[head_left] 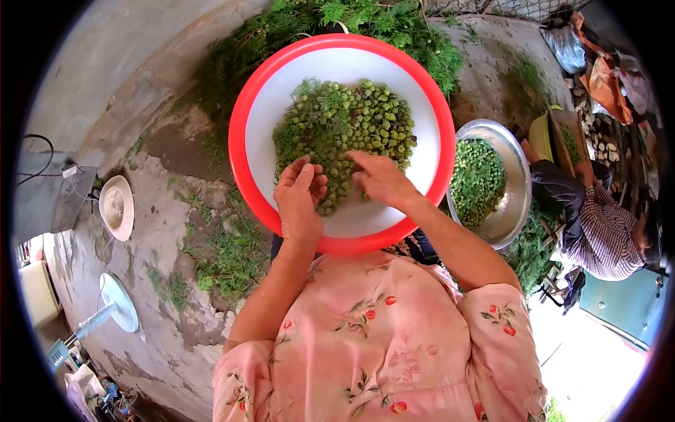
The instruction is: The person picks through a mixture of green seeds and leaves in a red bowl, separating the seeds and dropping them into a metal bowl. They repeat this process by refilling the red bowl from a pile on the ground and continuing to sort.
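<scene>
Green cones heaped in the middle of the red-rimmed basin, centre of the frame, tangled with feathery sprigs on the heap's left side, rounder and cleaner on its right. Basin set low against the lap, just above the pink flowered blouse, probably so that both arms reach the heap without stretching. Left hand at the lower left edge of the heap, fingers side by side and bent, tips on the cones; cannot tell whether anything is pinched beneath them. Right hand palm down at the lower right edge, fingers stretched flat and slightly apart, lying on the cones, clamped on nothing visible. Hands near each other, not touching, both at the near side, likely because the heap thins out there. Metal bowl just beside the basin at right of frame, holding more green cones with no loose sprigs to be seen, seemingly within arm's reach. Cut green branches piled on the concrete floor behind the basin, top of frame. Another person's striped sleeve at far right, beyond the bowl.
</scene>
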`<action>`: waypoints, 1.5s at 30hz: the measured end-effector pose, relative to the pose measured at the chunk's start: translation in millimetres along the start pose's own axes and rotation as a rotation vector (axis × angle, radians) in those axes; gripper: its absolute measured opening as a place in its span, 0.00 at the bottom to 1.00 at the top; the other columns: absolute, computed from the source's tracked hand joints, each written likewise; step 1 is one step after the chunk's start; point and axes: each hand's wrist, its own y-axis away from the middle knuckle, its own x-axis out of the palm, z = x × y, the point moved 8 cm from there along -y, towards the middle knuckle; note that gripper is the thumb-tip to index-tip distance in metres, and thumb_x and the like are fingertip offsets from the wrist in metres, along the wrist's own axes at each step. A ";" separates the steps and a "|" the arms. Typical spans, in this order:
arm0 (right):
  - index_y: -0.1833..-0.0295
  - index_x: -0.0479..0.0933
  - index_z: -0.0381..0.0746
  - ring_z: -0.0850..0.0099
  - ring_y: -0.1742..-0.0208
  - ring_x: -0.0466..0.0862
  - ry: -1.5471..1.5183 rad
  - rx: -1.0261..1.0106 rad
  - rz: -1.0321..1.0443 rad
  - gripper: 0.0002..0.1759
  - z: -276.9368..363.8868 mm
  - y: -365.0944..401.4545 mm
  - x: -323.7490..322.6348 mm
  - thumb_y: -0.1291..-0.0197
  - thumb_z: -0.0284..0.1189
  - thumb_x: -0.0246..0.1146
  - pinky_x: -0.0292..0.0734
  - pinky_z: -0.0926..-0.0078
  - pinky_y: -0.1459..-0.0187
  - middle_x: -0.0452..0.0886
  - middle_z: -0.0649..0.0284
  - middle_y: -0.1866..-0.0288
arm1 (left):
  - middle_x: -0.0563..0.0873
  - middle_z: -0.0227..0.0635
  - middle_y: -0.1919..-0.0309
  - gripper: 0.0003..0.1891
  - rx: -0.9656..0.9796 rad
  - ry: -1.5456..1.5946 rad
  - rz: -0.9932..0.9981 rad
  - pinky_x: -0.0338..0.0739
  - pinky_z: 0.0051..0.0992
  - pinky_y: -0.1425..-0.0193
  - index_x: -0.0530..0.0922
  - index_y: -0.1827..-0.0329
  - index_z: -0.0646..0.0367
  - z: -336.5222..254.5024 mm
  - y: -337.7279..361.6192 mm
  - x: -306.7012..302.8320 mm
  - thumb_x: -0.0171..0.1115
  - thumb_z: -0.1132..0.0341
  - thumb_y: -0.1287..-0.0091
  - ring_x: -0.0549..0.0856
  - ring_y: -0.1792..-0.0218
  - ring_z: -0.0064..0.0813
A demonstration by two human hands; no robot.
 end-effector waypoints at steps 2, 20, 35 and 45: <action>0.50 0.71 0.35 0.47 0.53 0.76 0.080 0.008 0.063 0.16 -2.0 -7.1 10.0 0.47 0.24 0.58 0.71 0.57 0.52 0.77 0.45 0.57 | 0.82 0.29 0.65 0.10 0.012 0.014 -0.020 0.74 0.17 0.67 0.75 0.51 0.58 -1.3 0.2 -2.5 0.56 0.68 0.33 0.80 0.70 0.18; 0.66 0.78 0.37 0.52 0.59 0.81 0.480 0.120 0.120 0.08 -15.2 -20.2 24.8 0.53 0.28 0.63 0.77 0.59 0.58 0.80 0.51 0.65 | 0.82 0.30 0.66 0.09 0.001 0.023 -0.028 0.74 0.17 0.69 0.75 0.51 0.58 1.2 -1.2 -2.2 0.55 0.69 0.33 0.79 0.71 0.18; 0.65 0.76 0.32 0.79 0.76 0.78 -0.421 0.247 -0.019 0.04 -15.3 15.3 -20.4 0.45 0.22 0.59 0.74 0.80 0.75 0.78 0.64 0.75 | 0.82 0.29 0.58 0.15 -0.068 -0.366 0.211 0.74 0.22 0.60 0.77 0.47 0.59 15.1 4.9 23.6 0.60 0.71 0.38 0.82 0.62 0.24; 0.62 0.75 0.33 0.82 0.74 0.76 -0.304 0.068 -0.188 0.04 8.7 36.2 -26.4 0.42 0.22 0.58 0.74 0.83 0.73 0.78 0.66 0.73 | 0.83 0.29 0.73 0.08 -0.094 -0.519 0.433 0.74 0.21 0.69 0.81 0.60 0.62 19.0 17.4 40.2 0.62 0.69 0.39 0.79 0.73 0.20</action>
